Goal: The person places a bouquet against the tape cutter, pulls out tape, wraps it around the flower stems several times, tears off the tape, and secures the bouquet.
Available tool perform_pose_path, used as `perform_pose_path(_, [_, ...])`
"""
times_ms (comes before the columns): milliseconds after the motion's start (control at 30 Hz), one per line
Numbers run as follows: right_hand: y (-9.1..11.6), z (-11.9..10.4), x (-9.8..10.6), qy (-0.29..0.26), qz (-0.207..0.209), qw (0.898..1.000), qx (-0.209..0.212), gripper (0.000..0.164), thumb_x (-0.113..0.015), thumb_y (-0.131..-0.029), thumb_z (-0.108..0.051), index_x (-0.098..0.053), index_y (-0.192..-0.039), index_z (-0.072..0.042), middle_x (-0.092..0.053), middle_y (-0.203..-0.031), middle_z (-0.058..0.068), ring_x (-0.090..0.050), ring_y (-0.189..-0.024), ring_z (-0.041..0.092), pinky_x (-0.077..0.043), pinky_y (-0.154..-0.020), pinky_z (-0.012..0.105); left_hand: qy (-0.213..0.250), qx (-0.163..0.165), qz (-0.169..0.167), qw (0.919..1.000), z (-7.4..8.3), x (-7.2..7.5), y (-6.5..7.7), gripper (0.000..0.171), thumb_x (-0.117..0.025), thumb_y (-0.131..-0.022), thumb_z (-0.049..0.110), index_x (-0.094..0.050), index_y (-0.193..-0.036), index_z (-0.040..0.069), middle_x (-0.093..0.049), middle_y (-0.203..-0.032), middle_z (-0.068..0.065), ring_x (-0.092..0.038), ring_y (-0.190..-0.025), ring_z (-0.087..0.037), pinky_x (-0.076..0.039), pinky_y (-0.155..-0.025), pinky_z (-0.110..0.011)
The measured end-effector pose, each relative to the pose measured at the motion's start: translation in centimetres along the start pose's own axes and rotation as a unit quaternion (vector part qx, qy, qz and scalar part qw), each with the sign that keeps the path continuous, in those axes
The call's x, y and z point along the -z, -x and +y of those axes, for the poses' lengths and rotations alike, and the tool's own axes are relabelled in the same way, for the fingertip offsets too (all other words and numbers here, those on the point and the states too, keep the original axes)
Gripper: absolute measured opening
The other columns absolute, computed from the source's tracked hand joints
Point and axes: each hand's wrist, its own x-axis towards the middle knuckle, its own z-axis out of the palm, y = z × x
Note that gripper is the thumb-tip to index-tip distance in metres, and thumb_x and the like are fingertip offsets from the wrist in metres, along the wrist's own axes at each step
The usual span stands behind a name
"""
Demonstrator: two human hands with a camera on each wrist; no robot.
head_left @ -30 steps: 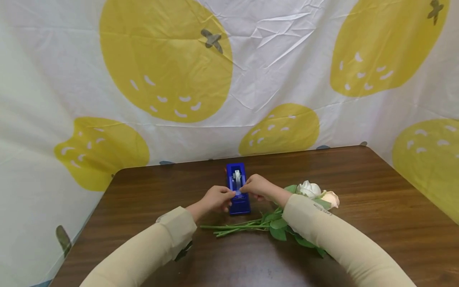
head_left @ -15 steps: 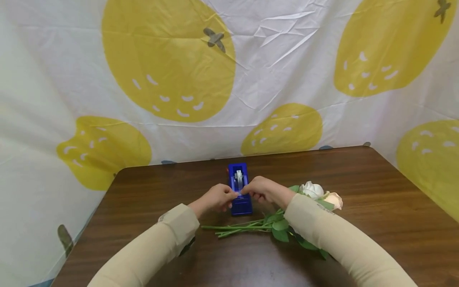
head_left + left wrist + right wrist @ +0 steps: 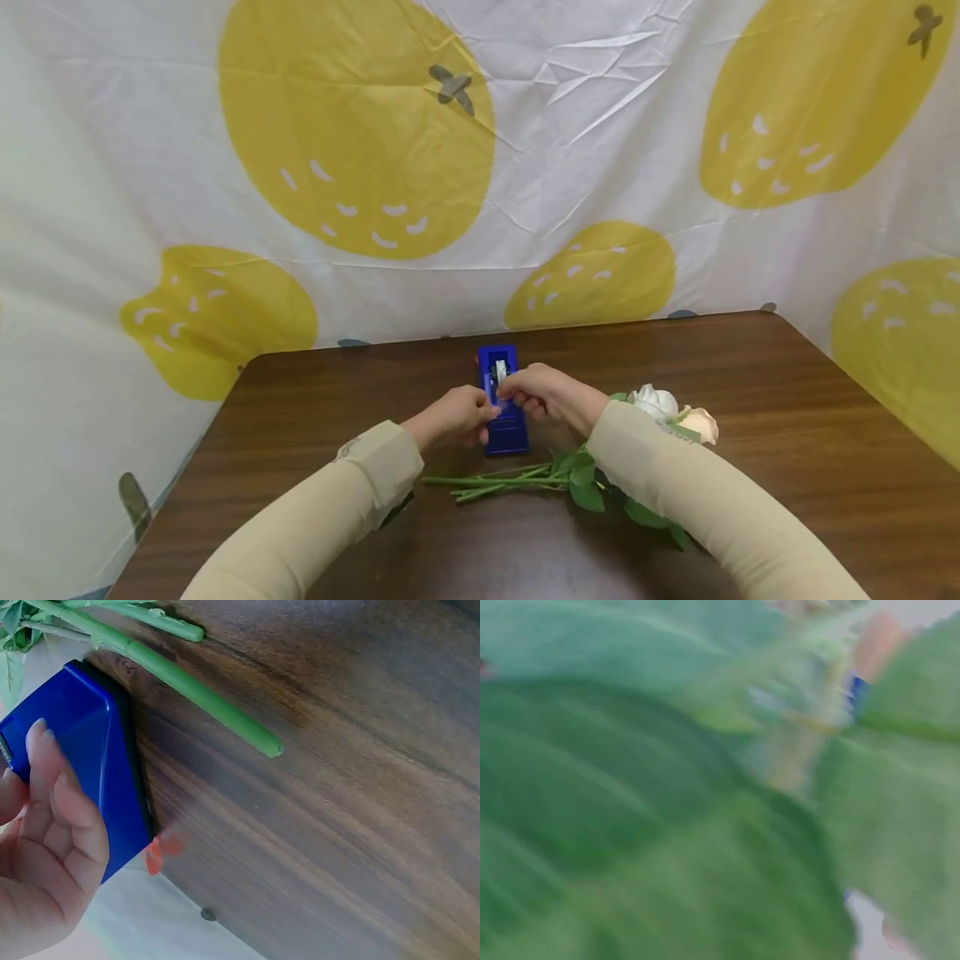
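Observation:
A blue tape dispenser (image 3: pixel 507 435) with a pale roll stands on the table ahead, and both hands work at it. My left hand (image 3: pixel 459 411) has its fingers curled at the left of the dispenser. In the left wrist view, its fingers (image 3: pixel 45 757) lie over the blue body beside the serrated cutter; I cannot tell whether they pinch tape. My right hand (image 3: pixel 546 392) pinches the clear tape just in front of the roll, its fingertips close above the left ones. Large leaves (image 3: pixel 630 787) hide the right hand's work in the blurred right wrist view.
White and pale peach roses (image 3: pixel 656 403) lie under the right forearm, their green stems (image 3: pixel 495 481) pointing left in front of the dispenser. Something red (image 3: pixel 154 855) sits at the dispenser's side. A fruit-print curtain (image 3: pixel 360 167) hangs behind the wooden table (image 3: pixel 337 383).
My right fingertips have shifted back toward the roll, away from the left ones. The left hand has stayed nearly in place, and the pale strip between the hands shows less.

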Motion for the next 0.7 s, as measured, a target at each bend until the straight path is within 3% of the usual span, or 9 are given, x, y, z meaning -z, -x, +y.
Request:
perform_pose_path(200, [-0.1, -0.3, 0.1, -0.032, -0.044, 0.998, -0.023, 0.027, -0.056, -0.088, -0.013, -0.047, -0.063, -0.01, -0.033, -0.05, -0.006, -0.022, -0.039, 0.002, -0.018, -0.038, 0.015, -0.007, 0.021, 0.004, 0.9998, 0.1, -0.1, 0.2, 0.022, -0.048, -0.096, 0.02, -0.055, -0.08, 0.005, -0.061, -0.06, -0.005, -0.05, -0.042, -0.014, -0.044, -0.043, -0.026])
perform_pose_path(367, [0.3, -0.3, -0.4, -0.066, -0.058, 0.996, -0.034, 0.022, -0.048, -0.092, -0.012, -0.046, -0.07, -0.008, -0.035, -0.051, -0.005, -0.023, -0.038, 0.002, -0.019, -0.038, 0.015, -0.048, 0.02, 0.021, 0.9984, 0.3, -0.2, 0.2, 0.024, -0.048, -0.096, 0.02, -0.055, -0.078, 0.006, -0.064, -0.061, -0.006, -0.052, -0.044, -0.016, -0.043, -0.043, -0.027])
perform_pose_path(567, [0.8, -0.3, -0.6, -0.076, -0.063, 0.995, -0.03, 0.021, -0.043, -0.094, -0.01, -0.042, -0.073, -0.008, -0.034, -0.053, -0.004, -0.022, -0.039, 0.002, -0.018, -0.039, 0.014, -0.115, 0.021, 0.062, 0.9911, 0.8, -0.5, 0.3, 0.027, -0.051, -0.094, 0.021, -0.058, -0.072, 0.007, -0.065, -0.059, -0.003, -0.057, -0.046, -0.014, -0.037, -0.045, -0.024])
perform_pose_path(700, [1.4, -0.2, -0.7, -0.081, -0.073, 0.994, -0.028, 0.019, -0.042, -0.094, -0.009, -0.041, -0.075, -0.007, -0.033, -0.054, -0.004, -0.021, -0.04, 0.002, -0.017, -0.039, 0.015, -0.129, 0.031, 0.075, 0.9884, 1.1, -0.8, 0.3, 0.029, -0.052, -0.093, 0.023, -0.058, -0.069, 0.008, -0.066, -0.059, -0.003, -0.059, -0.048, -0.016, -0.036, -0.045, -0.025])
